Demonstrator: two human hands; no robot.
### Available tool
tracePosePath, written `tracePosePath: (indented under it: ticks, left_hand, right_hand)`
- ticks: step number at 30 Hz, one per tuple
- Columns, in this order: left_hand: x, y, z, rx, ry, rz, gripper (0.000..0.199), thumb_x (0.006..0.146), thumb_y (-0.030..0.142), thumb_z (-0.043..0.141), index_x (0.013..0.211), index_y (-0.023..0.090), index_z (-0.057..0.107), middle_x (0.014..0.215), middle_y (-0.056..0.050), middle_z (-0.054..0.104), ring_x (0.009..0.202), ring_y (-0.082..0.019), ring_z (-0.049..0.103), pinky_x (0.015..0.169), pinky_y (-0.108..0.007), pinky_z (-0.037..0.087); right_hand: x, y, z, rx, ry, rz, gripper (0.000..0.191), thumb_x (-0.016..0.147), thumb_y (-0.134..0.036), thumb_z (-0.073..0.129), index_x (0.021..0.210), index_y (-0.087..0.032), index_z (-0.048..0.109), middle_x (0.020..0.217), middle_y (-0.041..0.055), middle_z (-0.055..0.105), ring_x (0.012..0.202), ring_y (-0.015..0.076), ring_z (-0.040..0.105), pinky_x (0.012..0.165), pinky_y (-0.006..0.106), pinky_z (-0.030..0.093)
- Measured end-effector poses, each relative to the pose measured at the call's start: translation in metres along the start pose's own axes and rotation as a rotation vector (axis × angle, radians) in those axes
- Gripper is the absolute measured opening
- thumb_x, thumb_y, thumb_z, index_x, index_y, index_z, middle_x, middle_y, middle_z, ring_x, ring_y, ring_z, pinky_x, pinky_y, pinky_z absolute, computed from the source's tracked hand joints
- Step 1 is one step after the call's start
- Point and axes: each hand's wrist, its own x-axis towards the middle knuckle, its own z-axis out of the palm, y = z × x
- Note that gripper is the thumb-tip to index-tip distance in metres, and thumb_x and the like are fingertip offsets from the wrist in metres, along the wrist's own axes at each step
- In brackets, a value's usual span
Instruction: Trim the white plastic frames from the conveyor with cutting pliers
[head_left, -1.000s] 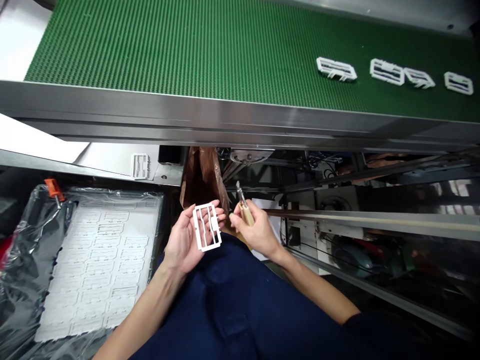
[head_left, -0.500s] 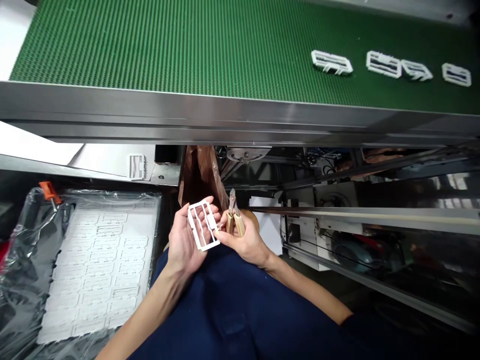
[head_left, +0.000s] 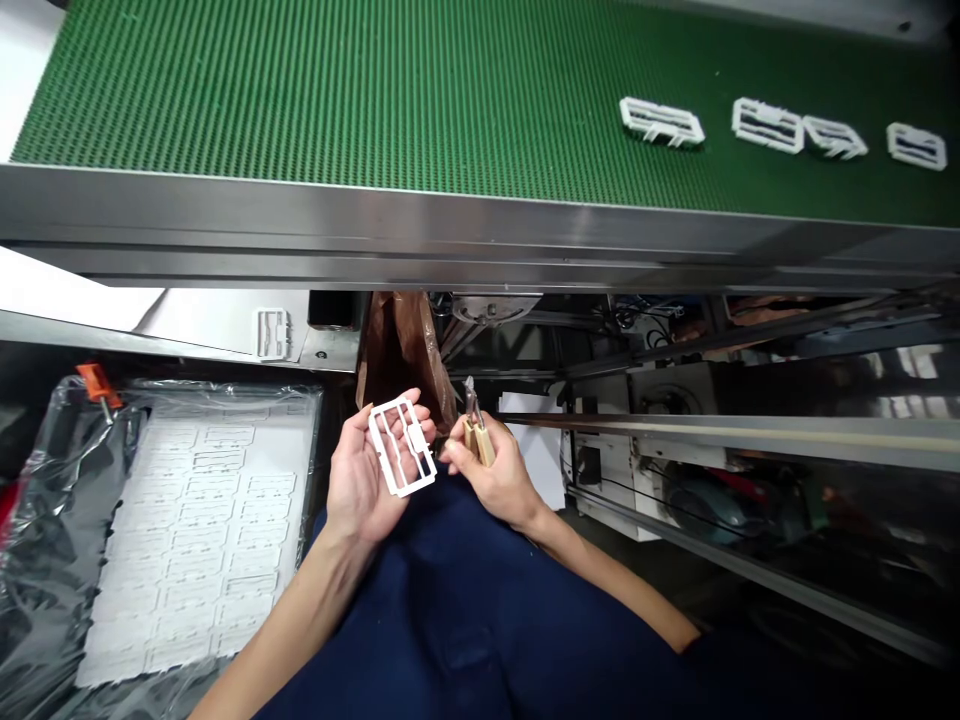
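A white plastic frame [head_left: 379,445] with thin inner bars lies across the palm and fingers of my left hand [head_left: 358,488], which supports it from below. My right hand [head_left: 501,478] is closed around a pair of cutting pliers [head_left: 480,435] with pale yellow handles, jaws pointing up. A small gap separates the right fingertips from the frame. Whether those fingertips pinch anything small cannot be made out.
Several similar white parts [head_left: 662,122] lie on the green conveyor belt [head_left: 337,90]. At lower left, a plastic-lined box [head_left: 311,440] holds rows of white frames. Another frame [head_left: 271,333] sits on the ledge. A brown bag [head_left: 409,340] hangs open beyond my hands. Metal rails [head_left: 720,428] run at right.
My right hand has drawn away from the white frame, moving slightly right with the pliers. The left hand has shifted a little left with the frame still in it.
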Motion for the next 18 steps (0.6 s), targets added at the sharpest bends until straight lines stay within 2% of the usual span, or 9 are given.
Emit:
tracePosePath:
  ticks: [3,6,12,15,18]
  left_hand:
    - [0.001,0.002,-0.002,-0.014,-0.003,0.007,0.043,0.093,0.023,0.030,0.109,0.001,0.063,0.085,-0.013,0.071,0.079,-0.020,0.067,0.081,-0.031,0.054]
    - [0.001,0.002,-0.002,-0.023,-0.011,-0.007,0.042,0.093,0.023,0.031,0.109,0.000,0.062,0.085,-0.014,0.071,0.080,-0.021,0.067,0.084,-0.032,0.052]
    - [0.002,0.000,-0.002,-0.024,-0.013,-0.015,0.042,0.092,0.025,0.033,0.111,0.000,0.061,0.087,-0.014,0.070,0.082,-0.022,0.066,0.085,-0.035,0.052]
    - [0.001,0.000,-0.003,-0.028,-0.010,-0.028,0.042,0.092,0.026,0.034,0.112,0.001,0.061,0.088,-0.014,0.070,0.081,-0.022,0.066,0.083,-0.036,0.053]
    - [0.001,0.000,-0.003,-0.025,-0.032,-0.046,0.042,0.092,0.029,0.036,0.112,0.002,0.060,0.087,-0.013,0.069,0.080,-0.022,0.065,0.082,-0.038,0.053]
  right_hand:
    - [0.003,0.004,-0.005,-0.197,0.084,-0.017,0.012,0.083,-0.030,0.053,0.086,-0.020,0.048,0.063,-0.0032,0.055,0.054,0.0097,0.052,0.057,0.022,0.043]
    - [0.005,0.008,-0.011,-0.404,0.109,-0.058,0.012,0.081,-0.031,0.055,0.085,-0.020,0.052,0.068,-0.0021,0.057,0.060,0.0109,0.053,0.059,0.023,0.041]
    - [0.006,0.013,-0.011,-0.403,0.172,-0.071,0.017,0.081,-0.027,0.053,0.097,-0.020,0.051,0.096,0.0029,0.062,0.077,0.0134,0.059,0.070,0.025,0.046]
    - [0.007,0.013,-0.010,-0.391,0.195,-0.038,0.013,0.082,-0.030,0.054,0.091,-0.021,0.051,0.083,0.0007,0.062,0.071,0.0131,0.059,0.068,0.025,0.045]
    - [0.007,0.007,-0.010,-0.376,0.205,-0.001,0.020,0.080,-0.038,0.058,0.082,-0.020,0.049,0.068,-0.0024,0.057,0.060,0.0110,0.054,0.060,0.023,0.043]
